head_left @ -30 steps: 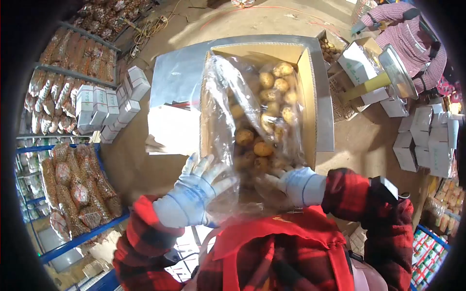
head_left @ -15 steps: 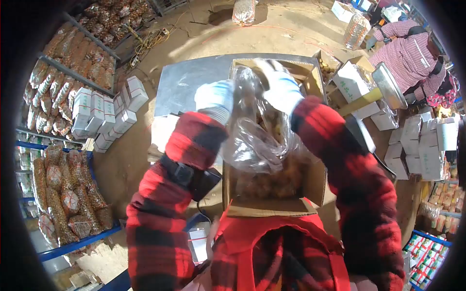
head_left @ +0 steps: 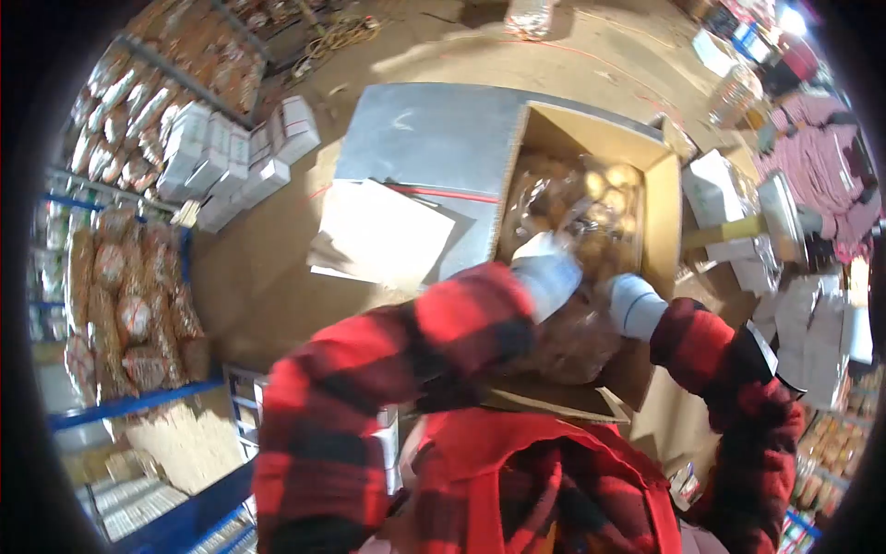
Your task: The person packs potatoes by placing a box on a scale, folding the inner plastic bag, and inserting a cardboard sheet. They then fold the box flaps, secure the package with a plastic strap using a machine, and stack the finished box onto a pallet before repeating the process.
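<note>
An open cardboard carton (head_left: 661, 222) stands before me on the grey tabletop, tilted slightly in view. Inside it lies a clear plastic bag (head_left: 577, 346) around round, tan produce (head_left: 609, 196) that cannot be named surely. My left hand (head_left: 546, 274), in a white glove, is over the carton's middle with its fingers closed on the bag's plastic. Close by on the right, my right hand (head_left: 634, 306), gloved too, has curled fingers gripping the plastic near the carton's right wall. Both hands are slightly blurred, and the fingertips are partly hidden.
White sheets of card (head_left: 383, 231) lie on the grey tabletop (head_left: 429, 129) at left. A metal scale head on a post (head_left: 783, 217) stands right of the carton. White boxes (head_left: 245, 166) and netted sacks (head_left: 134, 305) are at left. Another person (head_left: 817, 157) bends at far right.
Both hands have come from the carton's far end toward me and closer together, drawing the plastic along. More produce shows at the far end. My view has turned, shifting the carton rightward.
</note>
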A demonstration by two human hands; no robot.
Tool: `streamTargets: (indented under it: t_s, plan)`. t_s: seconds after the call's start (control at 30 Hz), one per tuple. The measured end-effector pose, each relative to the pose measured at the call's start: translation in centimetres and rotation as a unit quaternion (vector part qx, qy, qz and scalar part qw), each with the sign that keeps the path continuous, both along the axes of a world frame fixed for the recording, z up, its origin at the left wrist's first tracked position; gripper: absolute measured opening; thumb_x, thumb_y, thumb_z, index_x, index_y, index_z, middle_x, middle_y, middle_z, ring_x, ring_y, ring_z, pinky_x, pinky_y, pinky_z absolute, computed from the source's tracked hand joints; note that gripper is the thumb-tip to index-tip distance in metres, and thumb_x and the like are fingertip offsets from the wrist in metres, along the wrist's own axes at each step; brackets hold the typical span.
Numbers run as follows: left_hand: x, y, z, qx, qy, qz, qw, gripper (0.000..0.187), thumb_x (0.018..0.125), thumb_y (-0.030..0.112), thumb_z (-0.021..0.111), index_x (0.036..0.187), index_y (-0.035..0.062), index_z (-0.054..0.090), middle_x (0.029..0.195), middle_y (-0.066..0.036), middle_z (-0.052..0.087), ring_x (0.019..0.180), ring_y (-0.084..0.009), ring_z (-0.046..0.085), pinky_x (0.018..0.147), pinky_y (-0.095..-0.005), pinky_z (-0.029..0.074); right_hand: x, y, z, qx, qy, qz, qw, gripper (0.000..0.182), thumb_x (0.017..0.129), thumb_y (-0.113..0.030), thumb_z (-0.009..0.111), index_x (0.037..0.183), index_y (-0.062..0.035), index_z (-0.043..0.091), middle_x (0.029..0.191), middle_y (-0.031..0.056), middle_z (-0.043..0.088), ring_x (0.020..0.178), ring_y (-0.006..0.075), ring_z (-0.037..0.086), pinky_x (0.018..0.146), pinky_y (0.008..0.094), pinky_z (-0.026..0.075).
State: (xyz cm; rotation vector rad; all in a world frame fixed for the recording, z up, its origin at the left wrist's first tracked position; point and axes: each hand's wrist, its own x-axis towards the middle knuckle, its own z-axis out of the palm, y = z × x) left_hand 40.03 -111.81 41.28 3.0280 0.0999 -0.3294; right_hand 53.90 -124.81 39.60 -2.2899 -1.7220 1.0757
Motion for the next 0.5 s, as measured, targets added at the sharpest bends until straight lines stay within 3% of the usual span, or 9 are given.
streamTargets:
  t_s: [0.03,0.1,0.17,0.23,0.27,0.33,0.37,0.47,0.5]
  plan:
    - [2.2,0.0,-2.0,-0.217,-0.115,0.197,0.949,0.021,0.076,0.011,0.056,0.091,0.0085,0.069,0.091,-0.008,0.065,0.094,-0.0254,0.06,0.081,-0.0354,0.046,-0.2,1.2,0.2,0.05,0.172,-0.099,0.979,0.02,0.076,-0.011,0.065,0.093,-0.002,0.067,0.09,0.0103,0.068,0.08,0.0207,0.063,0.076,0.033,0.049]
    - [3.7,0.2,-3.3,-0.324,-0.17,0.326,0.872,0.023,0.08,0.014,0.054,0.099,0.0088,0.066,0.096,-0.006,0.065,0.099,-0.0245,0.059,0.092,-0.0365,0.04,-1.1,2.4,-0.2,0.107,0.255,-0.187,0.943,0.02,0.074,0.001,0.066,0.094,0.0017,0.066,0.09,0.0087,0.068,0.081,0.014,0.06,0.075,0.0301,0.048]
    - [1.3,0.2,1.4,-0.015,0.086,0.042,0.995,0.028,0.083,0.017,0.05,0.107,0.0098,0.061,0.11,-0.005,0.061,0.11,-0.0228,0.052,0.106,-0.0436,0.024,-1.6,2.1,-2.7,0.117,0.352,-0.341,0.864,0.02,0.075,0.004,0.066,0.095,0.0038,0.064,0.086,0.0089,0.067,0.083,0.0133,0.06,0.072,0.0283,0.049]
    - [-5.3,2.1,3.1,-0.099,-0.213,0.005,0.972,0.032,0.078,0.016,0.053,0.109,0.0158,0.061,0.114,-0.008,0.058,0.112,-0.0245,0.05,0.104,-0.047,0.026,-0.4,3.0,-3.7,0.002,0.323,-0.463,0.825,0.021,0.076,0.007,0.063,0.097,0.0025,0.063,0.087,0.0089,0.066,0.078,0.0161,0.062,0.065,0.0293,0.052]
    - [-7.5,4.8,3.7,-0.189,-0.251,0.004,0.949,0.038,0.07,0.012,0.061,0.108,0.0124,0.061,0.112,-0.01,0.058,0.111,-0.0279,0.05,0.101,-0.0437,0.031,0.2,2.9,-4.8,-0.019,0.368,-0.527,0.766,0.022,0.076,0.007,0.062,0.098,0.0019,0.063,0.086,0.0089,0.065,0.074,0.0171,0.062,0.062,0.0294,0.053]
    - [-11.4,10.0,2.5,-0.174,-0.3,0.191,0.918,0.049,0.062,0.015,0.072,0.108,0.006,0.06,0.112,-0.014,0.057,0.109,-0.0302,0.051,0.096,-0.0391,0.038,-0.4,2.6,-2.4,0.004,0.505,-0.464,0.728,0.023,0.078,0.006,0.057,0.1,0.0022,0.061,0.087,0.009,0.064,0.07,0.0187,0.062,0.061,0.0283,0.052]
    - [-13.3,12.4,3.0,-0.132,-0.343,0.291,0.883,0.051,0.06,0.018,0.075,0.107,0.0043,0.06,0.113,-0.016,0.057,0.109,-0.0304,0.051,0.096,-0.0382,0.039,1.5,1.5,-3.2,-0.012,0.487,-0.373,0.79,0.031,0.079,0.007,0.053,0.11,0.0029,0.056,0.092,0.0104,0.062,0.074,0.0191,0.062,0.064,0.0269,0.052]
    - [-16.1,17.4,-8.9,0.04,-0.206,0.502,0.839,0.08,0.062,0.042,0.075,0.126,0.0045,0.045,0.128,-0.019,0.046,0.121,-0.0356,0.04,0.103,-0.0472,0.027,-1.7,2.4,0.5,0.08,0.474,-0.403,0.778,0.039,0.079,0.005,0.053,0.118,0.0035,0.05,0.101,0.011,0.06,0.08,0.0173,0.061,0.07,0.0279,0.051]
    - [-15.5,16.6,-10.9,0.04,-0.141,0.517,0.843,0.084,0.063,0.044,0.074,0.129,0.0057,0.041,0.132,-0.02,0.041,0.124,-0.0384,0.035,0.104,-0.0501,0.024,-1.2,1.0,-1.3,0.189,0.288,-0.306,0.887,0.045,0.079,0.002,0.053,0.124,0.003,0.046,0.108,0.0114,0.058,0.088,0.0172,0.06,0.078,0.0281,0.049]
